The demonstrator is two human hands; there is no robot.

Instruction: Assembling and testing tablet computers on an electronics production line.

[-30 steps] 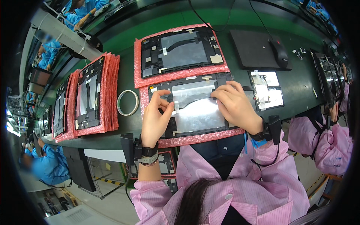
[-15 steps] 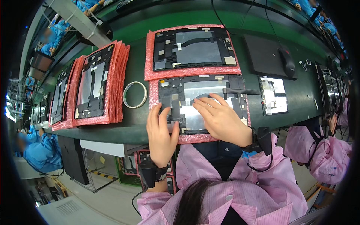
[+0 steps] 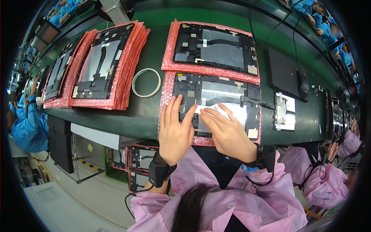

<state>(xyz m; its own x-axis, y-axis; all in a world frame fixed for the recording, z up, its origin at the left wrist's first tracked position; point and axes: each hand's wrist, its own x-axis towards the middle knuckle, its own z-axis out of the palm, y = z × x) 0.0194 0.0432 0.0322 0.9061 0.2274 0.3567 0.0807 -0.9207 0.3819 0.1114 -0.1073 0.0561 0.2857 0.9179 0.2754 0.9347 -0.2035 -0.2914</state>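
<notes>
A black tablet panel (image 3: 225, 86) with a silvery middle lies on pink bubble wrap (image 3: 166, 87) right in front of me. My left hand (image 3: 176, 131) rests over its near left part, fingers stretched and the thumb spread toward the middle. Beside it, my right hand (image 3: 228, 133) lies low over the silvery area with its fingers out, the two hands nearly meeting. Neither appears to hold anything, though the fingertips' exact contact is hard to make out. From the panel's right side a dark flat cable (image 3: 258, 102) runs to a small circuit board (image 3: 285, 110) on the table.
Behind lies another tablet panel (image 3: 214, 48) on pink wrap. Wrapped panels are stacked at left (image 3: 102, 65). A roll of tape (image 3: 146, 83) sits between. At right are a dark flat slab (image 3: 284, 71) and a black mouse (image 3: 302, 85). Co-workers sit nearby; a green crate (image 3: 116, 172) stands below.
My view has shifted, so the table sits differently in the picture. My right hand has drawn nearer to my left, and the left thumb now reaches further over the panel.
</notes>
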